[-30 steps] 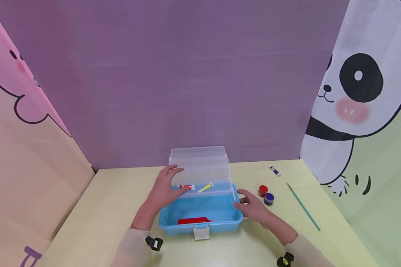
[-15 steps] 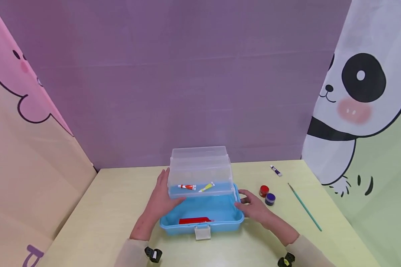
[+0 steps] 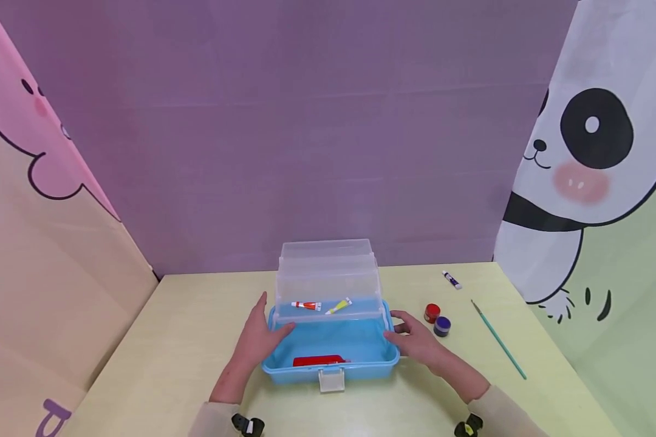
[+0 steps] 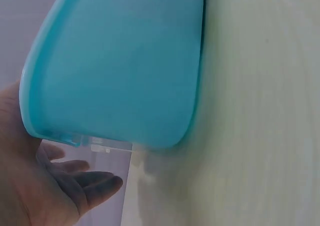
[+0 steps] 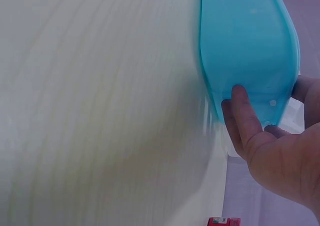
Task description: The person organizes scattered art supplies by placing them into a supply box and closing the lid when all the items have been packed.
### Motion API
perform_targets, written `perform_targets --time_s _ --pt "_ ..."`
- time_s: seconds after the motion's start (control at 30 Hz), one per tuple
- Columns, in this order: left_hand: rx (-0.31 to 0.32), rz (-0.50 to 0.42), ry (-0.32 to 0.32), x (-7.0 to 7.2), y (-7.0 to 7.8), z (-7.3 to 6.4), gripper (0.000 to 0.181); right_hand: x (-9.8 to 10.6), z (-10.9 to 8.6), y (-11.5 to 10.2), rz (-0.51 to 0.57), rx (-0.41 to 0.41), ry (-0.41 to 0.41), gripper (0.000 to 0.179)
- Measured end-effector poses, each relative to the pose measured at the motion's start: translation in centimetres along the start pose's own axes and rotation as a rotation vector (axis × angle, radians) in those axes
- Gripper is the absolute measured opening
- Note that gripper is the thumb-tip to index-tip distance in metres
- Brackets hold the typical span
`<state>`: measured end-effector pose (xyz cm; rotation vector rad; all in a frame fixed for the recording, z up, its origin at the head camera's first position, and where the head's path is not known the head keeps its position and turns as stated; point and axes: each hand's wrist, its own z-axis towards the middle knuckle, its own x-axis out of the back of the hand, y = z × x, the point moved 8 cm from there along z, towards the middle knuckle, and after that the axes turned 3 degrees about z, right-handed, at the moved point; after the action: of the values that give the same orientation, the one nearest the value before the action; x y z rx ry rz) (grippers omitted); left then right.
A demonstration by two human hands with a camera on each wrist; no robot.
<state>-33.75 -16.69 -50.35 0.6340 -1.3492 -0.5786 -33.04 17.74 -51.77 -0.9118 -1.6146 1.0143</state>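
Observation:
A blue plastic storage box [image 3: 361,370] stands on the table with its clear lid [image 3: 325,258] raised at the back. Inside lies a red tube or bottle [image 3: 316,360]. An orange-red paint tube [image 3: 306,306] and a yellow paint tube [image 3: 339,305] lie in the clear upper tray [image 3: 300,315]. My left hand [image 3: 256,343] is at the box's left side, thumb over the rim, its fingers [image 4: 102,191] extended past the back corner. My right hand [image 3: 418,341] grips the right side, with thumb over the rim and fingers [image 5: 245,111] against the outer wall.
Right of the box stand a red paint jar [image 3: 432,312] and a purple paint jar [image 3: 441,326]. Farther right lies a green-handled paintbrush [image 3: 498,340], with a dark purple paint tube [image 3: 451,280] behind it. A purple backdrop [image 3: 328,133] rises at the table's rear edge.
My left hand has drawn back from over the clear tray, down and left to the box's left side, uncovering the orange-red paint tube. The right hand has stayed at the right rim.

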Motion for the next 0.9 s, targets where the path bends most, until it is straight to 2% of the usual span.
perform_targets --time_s 0.2,0.47,0.57,0.8,0.9 --pt "0.091 -0.058 -0.015 -0.5 -0.7 -0.5 0.083 0.1 -0.2 0.1 0.005 -0.006 0.01 0.061" --pt "0.187 -0.132 0.003 -0.5 -1.4 -1.4 0.062 -0.1 -0.1 0.6 0.005 -0.004 0.014 0.062" --pt "0.184 -0.151 -0.003 -0.6 -1.3 -1.5 0.058 -0.1 0.0 0.6 0.005 -0.003 0.013 0.062" --pt "0.13 -0.155 -0.016 -0.5 -0.9 -1.0 0.058 0.0 0.0 0.4 0.009 -0.004 0.034 0.061" --pt "0.152 -0.157 -0.005 -0.5 -1.0 -1.1 0.06 0.0 0.1 0.3 0.005 -0.003 0.035 0.061"
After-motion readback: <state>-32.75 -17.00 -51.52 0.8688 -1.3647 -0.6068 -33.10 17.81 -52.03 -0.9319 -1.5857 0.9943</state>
